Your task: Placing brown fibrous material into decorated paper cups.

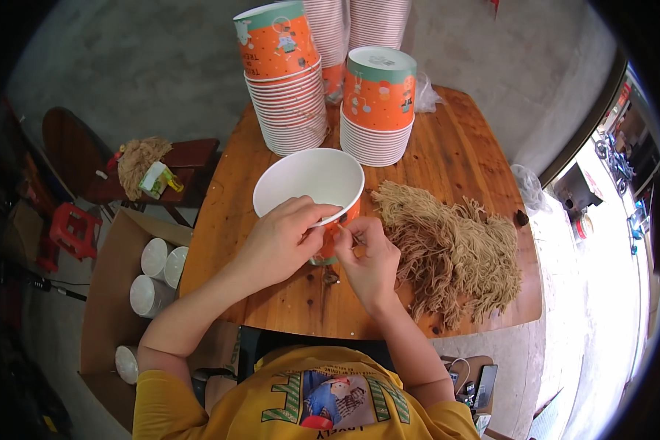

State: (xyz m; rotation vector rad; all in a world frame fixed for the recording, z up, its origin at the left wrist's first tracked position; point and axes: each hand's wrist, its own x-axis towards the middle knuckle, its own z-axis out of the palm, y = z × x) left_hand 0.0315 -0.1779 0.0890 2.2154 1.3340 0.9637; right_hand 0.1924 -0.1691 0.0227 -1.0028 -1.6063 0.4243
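Observation:
A large paper tub [308,176], white inside and orange outside, stands tilted on the wooden table with its open mouth upward. My left hand [282,238] grips its near rim, thumb outside and fingers over the edge. Close against the tub's right side, my right hand [372,264] is closed in a pinch; whatever is between thumb and finger is too small to make out. A thick bundle of tan yarn strands [455,253] lies just right of that hand.
Beyond the tub rise a tall stack of nested orange tubs [286,95] and a shorter stack [379,103], with more behind. A cardboard box [106,315] on the floor at left holds several white-topped tubs. More tan yarn [141,165] lies on a bench [194,158].

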